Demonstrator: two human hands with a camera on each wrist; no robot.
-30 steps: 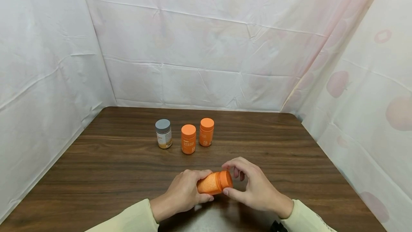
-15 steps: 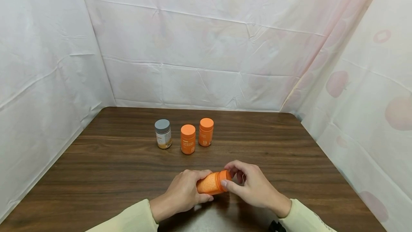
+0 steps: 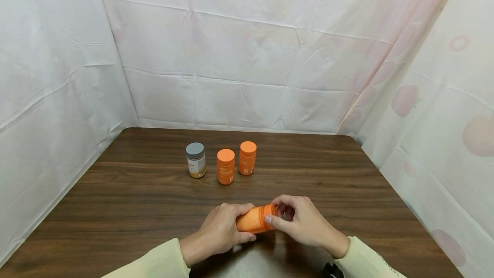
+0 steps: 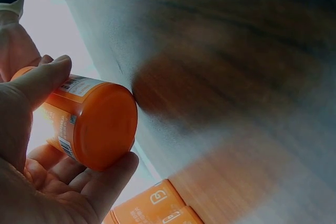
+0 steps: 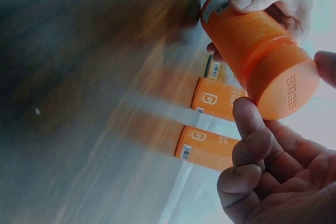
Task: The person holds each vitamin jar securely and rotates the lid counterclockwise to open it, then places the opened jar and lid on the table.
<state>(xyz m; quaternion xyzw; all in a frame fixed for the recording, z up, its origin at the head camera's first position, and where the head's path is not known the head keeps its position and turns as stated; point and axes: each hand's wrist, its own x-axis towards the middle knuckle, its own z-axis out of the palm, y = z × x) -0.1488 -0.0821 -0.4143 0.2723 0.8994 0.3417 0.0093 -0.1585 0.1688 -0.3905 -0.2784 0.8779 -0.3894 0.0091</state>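
An orange pill bottle [image 3: 251, 220] lies tilted on its side just over the near part of the table, its cap end to the right. My left hand [image 3: 221, 228] grips its body, thumb on one side and fingers on the other; the left wrist view shows the round orange base [image 4: 107, 127]. At the other end, my right hand [image 3: 306, 222] pinches the orange cap [image 5: 286, 82] between thumb and fingertips. Raised lettering shows on the cap's top in the right wrist view. The cap sits on the bottle.
Farther back on the dark wooden table [image 3: 135, 209] stand two upright orange bottles, a nearer one [image 3: 225, 168] and a farther one [image 3: 247, 160]. Left of them is a bottle with a grey cap [image 3: 196, 161]. White sheeting [image 3: 239, 55] hangs behind and at both sides.
The right thumb has shifted from the cap's lower edge up onto its near side, and the right fingers have curled in around the far side. The left hand and bottle have stayed nearly still.
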